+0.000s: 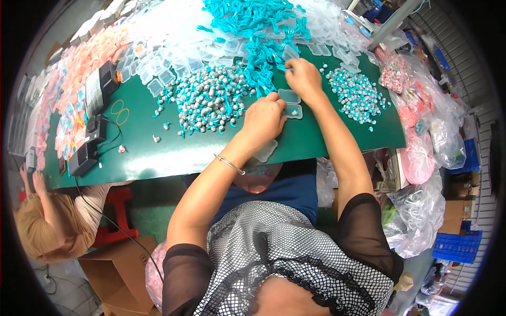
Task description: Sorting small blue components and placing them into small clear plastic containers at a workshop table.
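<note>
My left hand (pixel 263 120) is closed at the near end of a heap of teal cords (pixel 258 58); what its fingers pinch, if anything, is hidden. Further right and higher, my right hand (pixel 304 79) has its fingers curled together beside the same cords, and their contents cannot be made out. Between the two hands lies an open clear plastic case (pixel 289 96), with a small grey-and-teal piece (pixel 294 111) in its near half. A large pile of small grey-and-teal pieces (pixel 208 100) spreads left of my left hand, and a smaller pile (pixel 356 95) lies right of my right forearm.
Many clear cases (pixel 174 66) cover the far side of the green table (pixel 158 152). Black boxes (pixel 95 129) with a cable, rubber bands (pixel 122 116) and peach-coloured packets (pixel 87 63) are at left. Another person (pixel 58 221) sits far left. Plastic bags (pixel 416 152) crowd the right edge.
</note>
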{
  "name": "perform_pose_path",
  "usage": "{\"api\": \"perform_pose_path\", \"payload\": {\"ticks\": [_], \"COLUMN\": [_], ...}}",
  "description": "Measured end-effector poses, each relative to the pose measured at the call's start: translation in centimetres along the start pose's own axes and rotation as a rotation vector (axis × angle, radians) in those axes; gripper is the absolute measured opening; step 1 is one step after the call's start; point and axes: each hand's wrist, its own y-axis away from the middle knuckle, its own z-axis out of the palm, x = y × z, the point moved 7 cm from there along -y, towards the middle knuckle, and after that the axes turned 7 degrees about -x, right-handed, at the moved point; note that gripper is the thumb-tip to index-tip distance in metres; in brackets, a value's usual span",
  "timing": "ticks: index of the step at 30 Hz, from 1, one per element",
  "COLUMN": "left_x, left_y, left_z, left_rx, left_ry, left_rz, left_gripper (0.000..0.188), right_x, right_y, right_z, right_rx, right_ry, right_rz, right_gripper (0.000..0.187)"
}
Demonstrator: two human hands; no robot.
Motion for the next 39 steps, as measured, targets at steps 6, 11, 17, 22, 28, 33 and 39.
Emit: {"api": "perform_pose_path", "payload": {"ticks": [6,11,17,22,28,33,39], "left_x": [0.0,-0.1,-0.2,0.2,-0.1,0.2,0.1], "left_y": [0.2,0.1,0.1,0.1,0.0,0.2,-0.3], "left_z": [-0.3,-0.3,-0.2,-0.4,0.0,-0.6,-0.1], "left_rx": [-0.002,0.013,-0.043,-0.041,-0.054,0.07,-0.068], "left_ry": [0.012,0.091,0.017,0.03,0.007,0.095,0.001], "left_rz": [-0.026,-0.053,-0.035,-0.06,-0.059,-0.041,0.002], "left_gripper": [0.037,0.054,0.043,0.035,0.041,0.05,0.045], "right_x": [1.7,-0.4,-2.2,-0.4,-0.3,0.3,-2.1], "right_y": [6.2,7.6,8.2,7.4,6.9,8.0,10.9], "right_z": [-4.4,-5.0,-4.1,-3.9,-3.0,-4.1,-5.3], "right_rx": [-0.168,-0.135,-0.245,-0.187,-0.123,-0.196,-0.136], "right_ry": [-0.531,-0.468,-0.275,-0.274,-0.178,-0.433,-0.398], "right_rz": [-0.021,-0.247,-0.426,-0.295,-0.264,-0.171,-0.356], "right_gripper": [0.017,0.014,0.012,0.019,0.025,0.029,0.038]}}
